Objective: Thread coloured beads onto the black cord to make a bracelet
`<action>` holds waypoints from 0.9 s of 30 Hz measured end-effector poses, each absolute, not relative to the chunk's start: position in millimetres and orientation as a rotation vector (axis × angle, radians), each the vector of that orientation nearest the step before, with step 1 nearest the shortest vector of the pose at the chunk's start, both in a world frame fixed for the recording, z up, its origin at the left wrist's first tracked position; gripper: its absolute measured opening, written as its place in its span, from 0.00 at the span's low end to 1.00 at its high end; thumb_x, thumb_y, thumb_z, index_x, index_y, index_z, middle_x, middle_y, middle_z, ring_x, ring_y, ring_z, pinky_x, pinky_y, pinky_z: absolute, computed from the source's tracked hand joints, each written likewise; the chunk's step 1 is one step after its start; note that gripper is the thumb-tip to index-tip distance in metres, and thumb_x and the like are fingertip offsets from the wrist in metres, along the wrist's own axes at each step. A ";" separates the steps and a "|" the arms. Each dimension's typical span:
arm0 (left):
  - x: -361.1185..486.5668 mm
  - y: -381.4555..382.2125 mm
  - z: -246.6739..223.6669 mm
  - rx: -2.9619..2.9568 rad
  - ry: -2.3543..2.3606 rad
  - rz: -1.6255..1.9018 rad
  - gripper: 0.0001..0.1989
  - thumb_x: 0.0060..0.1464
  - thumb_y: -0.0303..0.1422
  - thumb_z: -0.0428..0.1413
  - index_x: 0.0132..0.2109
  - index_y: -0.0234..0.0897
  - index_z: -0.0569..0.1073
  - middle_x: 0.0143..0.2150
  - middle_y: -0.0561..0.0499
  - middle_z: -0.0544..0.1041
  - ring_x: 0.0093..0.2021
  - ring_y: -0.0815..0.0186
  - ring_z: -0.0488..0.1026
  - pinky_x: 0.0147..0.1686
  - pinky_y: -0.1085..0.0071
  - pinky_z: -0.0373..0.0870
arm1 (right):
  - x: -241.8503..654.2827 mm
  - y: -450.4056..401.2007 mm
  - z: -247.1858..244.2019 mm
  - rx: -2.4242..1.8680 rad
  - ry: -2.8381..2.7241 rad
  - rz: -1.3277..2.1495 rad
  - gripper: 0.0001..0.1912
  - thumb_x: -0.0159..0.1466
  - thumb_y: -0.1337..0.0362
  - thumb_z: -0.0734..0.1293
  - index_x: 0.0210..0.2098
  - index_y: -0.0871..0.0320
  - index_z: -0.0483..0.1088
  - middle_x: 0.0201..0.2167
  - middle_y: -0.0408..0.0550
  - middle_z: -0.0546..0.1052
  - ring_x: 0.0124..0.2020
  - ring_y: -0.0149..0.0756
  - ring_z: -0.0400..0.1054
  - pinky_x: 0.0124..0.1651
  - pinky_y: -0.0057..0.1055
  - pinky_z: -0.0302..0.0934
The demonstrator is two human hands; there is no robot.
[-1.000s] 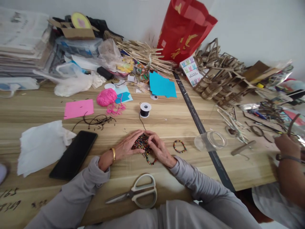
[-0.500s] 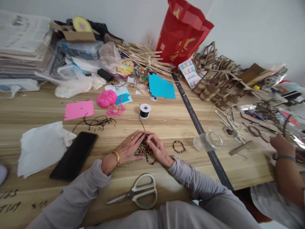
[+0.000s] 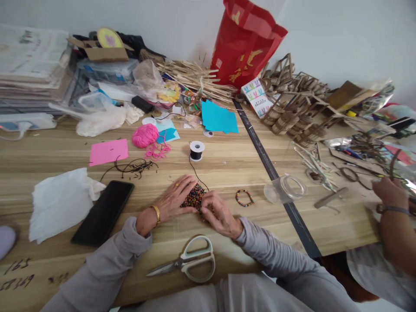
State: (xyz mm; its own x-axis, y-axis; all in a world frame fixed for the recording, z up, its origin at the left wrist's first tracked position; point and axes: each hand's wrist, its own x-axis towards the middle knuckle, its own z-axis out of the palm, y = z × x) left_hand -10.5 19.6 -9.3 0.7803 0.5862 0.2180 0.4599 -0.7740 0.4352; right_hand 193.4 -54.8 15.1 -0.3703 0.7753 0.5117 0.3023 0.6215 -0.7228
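Note:
A pile of small multicoloured beads (image 3: 194, 195) lies on the table between my hands. My left hand (image 3: 172, 197) rests along the pile's left side, fingers stretched out and thumb apart, holding nothing. At the right edge of the beads, my right hand (image 3: 221, 215) is closed in a pinch on thin black cord (image 3: 196, 171). That cord runs back to a white spool (image 3: 196, 151) wound with black. The beaded part of the strand is mostly hidden by my right hand. A finished-looking bead bracelet (image 3: 244, 198) lies to the right.
Scissors (image 3: 183, 263) with pale handles lie close in front of me. A black phone (image 3: 103, 213) and white tissue (image 3: 60, 203) are at left, pink yarn (image 3: 145, 135) behind. A clear plastic cup (image 3: 285, 190) lies at right. Another person's hand (image 3: 391, 195) works at far right.
My right hand has drawn back slightly right and toward me from the beads, its fingers pinched, and the cord has shifted right with it. More of the pile shows. My left hand stays beside it.

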 end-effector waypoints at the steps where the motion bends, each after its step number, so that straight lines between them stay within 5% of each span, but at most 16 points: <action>1: -12.3 20.0 -7.0 2.593 0.813 0.519 0.40 0.55 0.52 0.51 0.66 0.33 0.52 0.66 0.35 0.56 0.68 0.49 0.49 0.65 0.49 0.51 | 193.3 -57.7 14.4 -0.802 -1.985 0.632 0.04 0.68 0.66 0.57 0.38 0.57 0.62 0.34 0.50 0.69 0.39 0.37 0.64 0.41 0.33 0.62; 6: -21.0 18.2 6.3 2.472 0.918 0.738 0.24 0.62 0.43 0.48 0.60 0.35 0.65 0.61 0.39 0.65 0.64 0.54 0.58 0.63 0.52 0.58 | 189.6 -67.8 11.3 -0.644 -2.236 0.495 0.03 0.67 0.68 0.58 0.40 0.56 0.62 0.30 0.49 0.71 0.32 0.35 0.65 0.33 0.29 0.61; 11: -23.9 13.5 15.9 2.377 0.978 0.972 0.11 0.60 0.33 0.52 0.45 0.36 0.76 0.45 0.43 0.77 0.50 0.59 0.71 0.52 0.57 0.69 | 185.2 -75.0 11.5 -0.528 -2.287 0.451 0.05 0.67 0.68 0.58 0.42 0.56 0.62 0.29 0.49 0.72 0.29 0.35 0.67 0.30 0.28 0.61; 27: -34.9 17.9 20.5 2.260 1.168 0.842 0.13 0.58 0.37 0.52 0.33 0.34 0.76 0.30 0.48 0.79 0.30 0.66 0.74 0.34 0.72 0.69 | 192.5 -55.4 -3.0 -0.972 -1.798 0.876 0.07 0.66 0.63 0.61 0.32 0.59 0.65 0.21 0.41 0.67 0.21 0.27 0.58 0.23 0.23 0.54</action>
State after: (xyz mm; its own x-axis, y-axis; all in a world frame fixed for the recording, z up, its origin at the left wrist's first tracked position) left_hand -34.9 17.9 20.5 0.4526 0.8369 0.3079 0.5566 -0.5349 0.6357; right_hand 192.5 -55.4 -3.0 -0.3003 0.8811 0.3653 0.2549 0.4432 -0.8594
